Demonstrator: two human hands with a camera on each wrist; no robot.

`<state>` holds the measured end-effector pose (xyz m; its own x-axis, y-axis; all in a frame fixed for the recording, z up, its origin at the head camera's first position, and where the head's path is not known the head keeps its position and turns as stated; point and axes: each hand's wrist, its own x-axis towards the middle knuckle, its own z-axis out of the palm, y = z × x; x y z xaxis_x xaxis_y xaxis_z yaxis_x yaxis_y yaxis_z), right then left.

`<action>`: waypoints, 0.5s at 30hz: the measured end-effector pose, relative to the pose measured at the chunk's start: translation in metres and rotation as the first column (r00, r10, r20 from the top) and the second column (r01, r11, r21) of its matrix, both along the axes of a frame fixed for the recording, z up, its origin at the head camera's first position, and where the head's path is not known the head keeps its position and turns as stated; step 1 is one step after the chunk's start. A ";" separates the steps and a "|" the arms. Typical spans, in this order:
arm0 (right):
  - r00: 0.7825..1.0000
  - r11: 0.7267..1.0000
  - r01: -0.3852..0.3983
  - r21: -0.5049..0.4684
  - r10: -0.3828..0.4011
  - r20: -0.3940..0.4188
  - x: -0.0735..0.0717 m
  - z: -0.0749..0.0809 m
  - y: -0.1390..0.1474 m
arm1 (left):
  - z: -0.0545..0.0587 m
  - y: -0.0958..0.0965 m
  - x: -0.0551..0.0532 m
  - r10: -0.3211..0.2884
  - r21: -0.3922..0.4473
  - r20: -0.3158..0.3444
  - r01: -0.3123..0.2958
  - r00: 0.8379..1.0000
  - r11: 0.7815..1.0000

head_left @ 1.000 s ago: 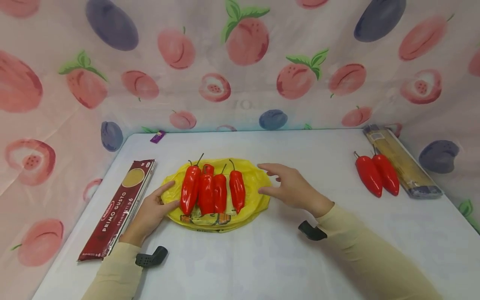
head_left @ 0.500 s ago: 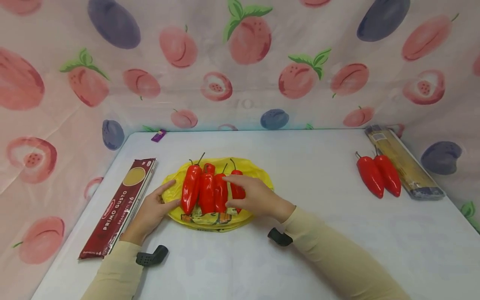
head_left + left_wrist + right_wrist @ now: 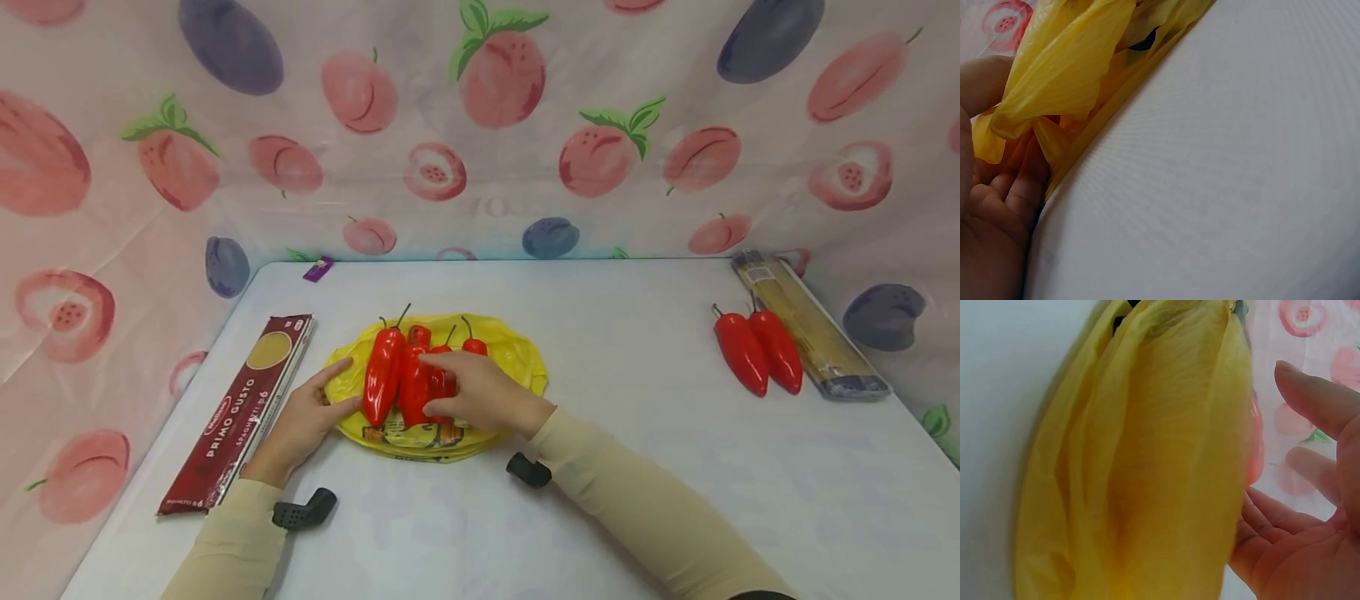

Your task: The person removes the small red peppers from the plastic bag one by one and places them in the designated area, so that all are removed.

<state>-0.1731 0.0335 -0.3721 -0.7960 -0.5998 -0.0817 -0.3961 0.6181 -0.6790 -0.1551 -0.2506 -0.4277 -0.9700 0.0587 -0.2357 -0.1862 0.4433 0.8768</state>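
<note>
Several glossy red peppers [image 3: 382, 379] stand side by side in a yellow plastic bag [image 3: 517, 350] with its rim rolled down. My left hand [image 3: 302, 423] holds the bag's left edge, thumb and index finger beside the leftmost pepper. In the left wrist view, the bag's yellow folds [image 3: 1063, 69] lie between the thumb and the lower fingers. Over the bag's right half reaches my right hand [image 3: 487, 396], thumb and index apart near the middle peppers, partly hiding the two on the right. The right wrist view shows its fingers [image 3: 1316, 400] spread beside the bag wall.
A dark red spaghetti packet [image 3: 240, 417] lies left of the bag. Two more red peppers [image 3: 757, 350] rest at the right, against a clear pack of spaghetti [image 3: 810, 325]. A small purple packet [image 3: 318, 268] is near the table's back left corner. Fruit-print cloth hangs behind.
My right hand has moved left from beside the bag to over the peppers in it. The left hand stays at the bag's left edge.
</note>
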 end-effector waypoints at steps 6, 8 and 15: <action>0.998 0.999 0.032 -0.006 -0.032 0.059 -0.004 -0.002 -0.007 | 0.000 -0.001 0.000 -0.004 -0.008 -0.005 0.004 1.000 1.000; 0.996 0.999 0.042 -0.017 -0.041 0.080 -0.004 -0.002 -0.009 | 0.000 -0.001 0.000 -0.004 -0.009 -0.006 0.004 1.000 1.000; 0.994 0.998 0.047 -0.030 -0.044 0.104 -0.006 -0.002 -0.016 | 0.000 -0.001 0.000 -0.006 -0.004 -0.001 0.006 1.000 1.000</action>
